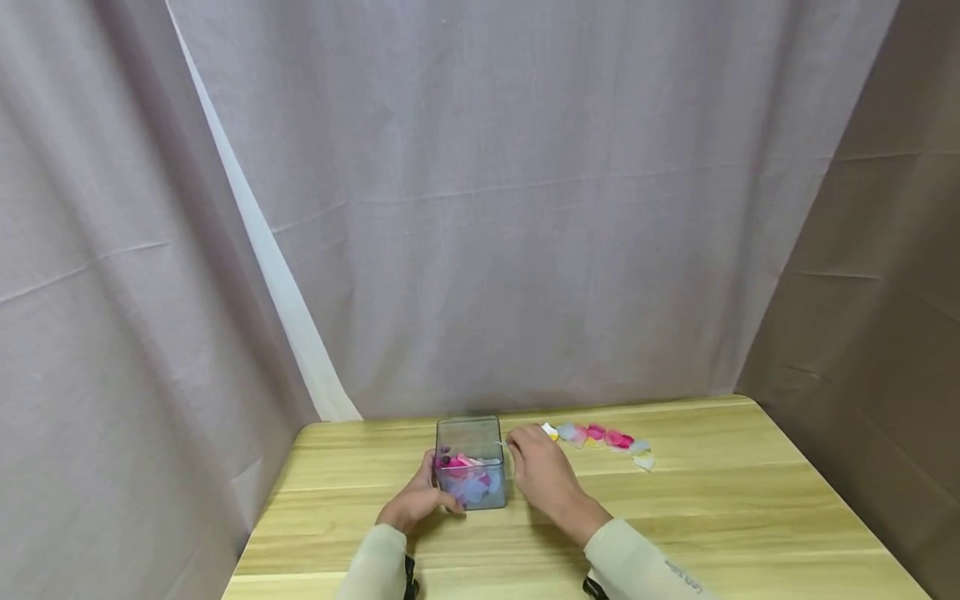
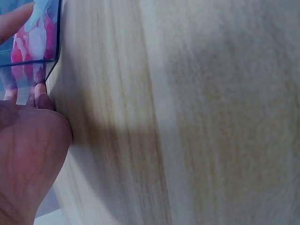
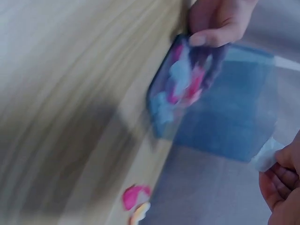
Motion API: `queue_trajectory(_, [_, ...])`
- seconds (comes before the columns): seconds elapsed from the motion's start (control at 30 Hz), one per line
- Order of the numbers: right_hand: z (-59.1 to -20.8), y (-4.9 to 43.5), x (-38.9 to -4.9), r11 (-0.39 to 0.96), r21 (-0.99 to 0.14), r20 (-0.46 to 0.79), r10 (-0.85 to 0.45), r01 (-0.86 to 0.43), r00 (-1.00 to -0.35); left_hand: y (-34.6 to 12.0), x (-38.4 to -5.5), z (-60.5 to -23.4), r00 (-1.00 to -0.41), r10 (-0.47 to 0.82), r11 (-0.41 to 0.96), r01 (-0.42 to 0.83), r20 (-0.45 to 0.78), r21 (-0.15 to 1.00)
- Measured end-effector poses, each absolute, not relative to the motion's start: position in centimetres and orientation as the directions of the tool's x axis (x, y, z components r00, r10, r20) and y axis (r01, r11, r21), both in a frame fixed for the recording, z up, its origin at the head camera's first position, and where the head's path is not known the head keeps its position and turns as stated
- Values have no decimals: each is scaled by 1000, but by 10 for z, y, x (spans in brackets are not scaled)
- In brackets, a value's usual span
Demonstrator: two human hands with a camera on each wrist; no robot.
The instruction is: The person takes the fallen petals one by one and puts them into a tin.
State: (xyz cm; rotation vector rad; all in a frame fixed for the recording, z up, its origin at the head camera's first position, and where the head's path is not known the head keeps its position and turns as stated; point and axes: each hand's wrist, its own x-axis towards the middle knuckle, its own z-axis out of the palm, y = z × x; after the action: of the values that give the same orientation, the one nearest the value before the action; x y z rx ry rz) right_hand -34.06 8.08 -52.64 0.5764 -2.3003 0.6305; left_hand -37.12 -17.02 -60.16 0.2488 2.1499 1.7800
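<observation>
A see-through bluish plastic box (image 1: 471, 432) stands on the table, its lower part filled with pink, purple and pale blue petals (image 3: 180, 75). My left hand (image 1: 417, 500) grips its left side, thumb at the near face and the other fingers round the side and behind. Beside the box's right rim, my right hand (image 1: 542, 473) pinches a pale, whitish petal (image 3: 265, 155) between thumb and fingertips. In the right wrist view, this petal overlaps the corner of the box's rim.
To the right of the box, a curved row of pink, pale blue, yellow and white petals (image 1: 618, 439) lies on the wooden table (image 1: 712, 500). Grey curtains (image 1: 562, 208) hang behind the table's far edge and at both sides.
</observation>
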Motion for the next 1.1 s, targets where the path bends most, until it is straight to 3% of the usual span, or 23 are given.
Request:
queue_trajectory(0.1, [-518,67,-341,766,-292,713,-225,-572,-664,-170,-371,-598,-932,330,203,-88,-153,975])
queue_trajectory(0.23, [-506,47,-347,753,-323,652,-262,-573,-711,-171,-370,-596,-936,314,201,-99,-160,975])
queue_trajectory(0.47, [-499,17,-369,794,-330,413,-366,-511,-834,-171,-371,-595,-936,303,216,-115,-178,970])
queue_trajectory(0.7, [-510,7,-385,826,-418,180,-333,-379,-925,-168,-372,-601,-934,318,215,-98,-164,972])
queue_trajectory(1.1, [-513,4,-388,838,-403,194,-317,-370,-929,-170,-372,-598,-934,318,204,-98,-161,974])
